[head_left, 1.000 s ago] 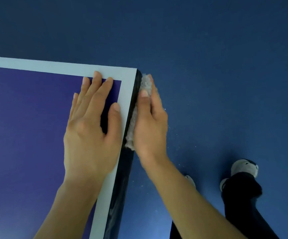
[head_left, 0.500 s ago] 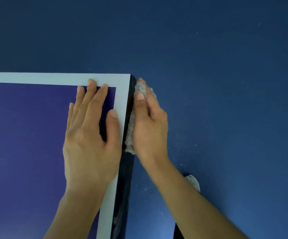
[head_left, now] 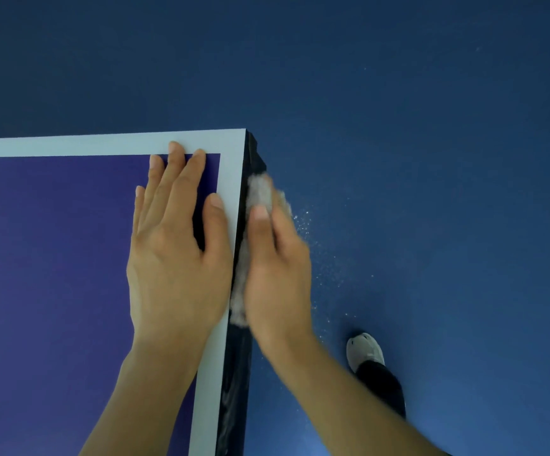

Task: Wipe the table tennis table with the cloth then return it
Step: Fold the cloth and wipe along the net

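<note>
The table tennis table (head_left: pixel 53 291) has a purple top with a white border line, and its far right corner is in view. My left hand (head_left: pixel 175 258) lies flat on the top beside the right border, fingers straight. My right hand (head_left: pixel 277 274) presses a fluffy grey cloth (head_left: pixel 260 192) flat against the table's black side edge (head_left: pixel 237 390), a little short of the corner. Its fingers and thumb lie straight along the cloth, and the hand is motion-blurred. Most of the cloth is hidden under the palm.
Dark blue floor (head_left: pixel 431 159) surrounds the table at the right and beyond. Pale specks lie on the floor beside my right hand. My grey shoe (head_left: pixel 365 352) and dark trouser leg stand on the floor at the lower right.
My right hand has slid the cloth along the side edge back from the corner towards me. The left hand stays flat on the top. A shoe has come into view.
</note>
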